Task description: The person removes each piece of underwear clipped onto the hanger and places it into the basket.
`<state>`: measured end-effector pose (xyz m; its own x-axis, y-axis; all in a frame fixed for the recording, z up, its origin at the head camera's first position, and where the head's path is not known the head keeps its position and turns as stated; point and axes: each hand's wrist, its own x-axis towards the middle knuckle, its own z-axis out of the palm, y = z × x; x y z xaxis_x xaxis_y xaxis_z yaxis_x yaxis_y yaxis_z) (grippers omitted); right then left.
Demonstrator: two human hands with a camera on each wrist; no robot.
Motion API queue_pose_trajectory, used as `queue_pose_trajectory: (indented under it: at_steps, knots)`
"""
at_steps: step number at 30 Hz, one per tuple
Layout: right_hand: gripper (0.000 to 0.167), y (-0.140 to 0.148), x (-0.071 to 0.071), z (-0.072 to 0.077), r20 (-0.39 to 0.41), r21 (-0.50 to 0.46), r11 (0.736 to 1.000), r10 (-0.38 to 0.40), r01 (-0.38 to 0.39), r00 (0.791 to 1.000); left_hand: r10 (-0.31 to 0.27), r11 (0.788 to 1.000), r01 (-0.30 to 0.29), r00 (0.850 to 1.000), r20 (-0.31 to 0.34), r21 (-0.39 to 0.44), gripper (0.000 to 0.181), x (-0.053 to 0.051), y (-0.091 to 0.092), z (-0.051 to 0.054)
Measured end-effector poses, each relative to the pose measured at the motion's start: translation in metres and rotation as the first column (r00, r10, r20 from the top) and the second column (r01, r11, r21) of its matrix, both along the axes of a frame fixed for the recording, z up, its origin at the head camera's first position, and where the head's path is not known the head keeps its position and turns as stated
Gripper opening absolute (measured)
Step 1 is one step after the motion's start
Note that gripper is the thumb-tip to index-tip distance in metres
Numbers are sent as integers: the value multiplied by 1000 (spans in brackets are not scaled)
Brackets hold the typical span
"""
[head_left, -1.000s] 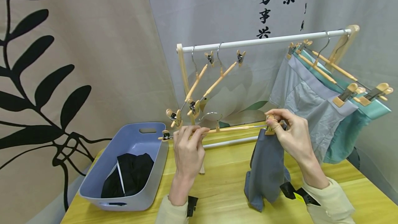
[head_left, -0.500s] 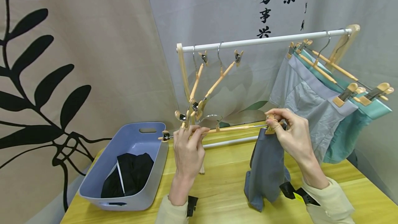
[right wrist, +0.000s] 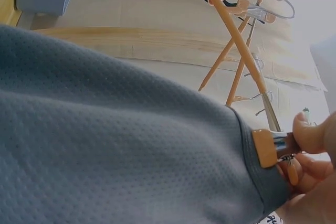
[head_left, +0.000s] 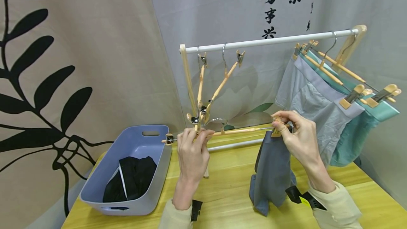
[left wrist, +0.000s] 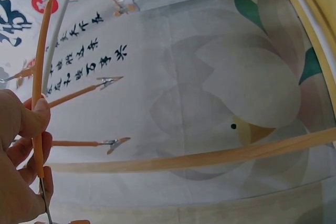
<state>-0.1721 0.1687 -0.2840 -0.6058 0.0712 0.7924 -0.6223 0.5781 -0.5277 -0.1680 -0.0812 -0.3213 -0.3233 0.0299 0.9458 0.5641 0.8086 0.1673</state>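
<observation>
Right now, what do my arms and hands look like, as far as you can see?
The left hand and right hand are ungloved. The left sleeve and right sleeve are plain cream. A black strap with a yellow patch crosses the right wrist; a black piece shows at the left.

Dimpled matt cloth garment (right wrist: 131, 135), smooth plastic basket (head_left: 161, 176)
</observation>
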Motion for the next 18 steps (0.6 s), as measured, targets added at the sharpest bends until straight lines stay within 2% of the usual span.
queue_pose_trajectory:
  at_steps: [4,10,18]
  knots:
    - [18,0,-1,-1,-11,-5,1000,5,-5,1000,1,1000,-1,1000,1,4,7,0,0,0]
    - [20,0,-2,-2,-32,-14,1000,22,-23,999,4,1000,-4,999,-35,3,8,-2,0,-1]
    - [21,0,-3,-3,-62,-5,1000,6,-6,998,2,1000,-2,999,-51,10,11,-2,0,-3]
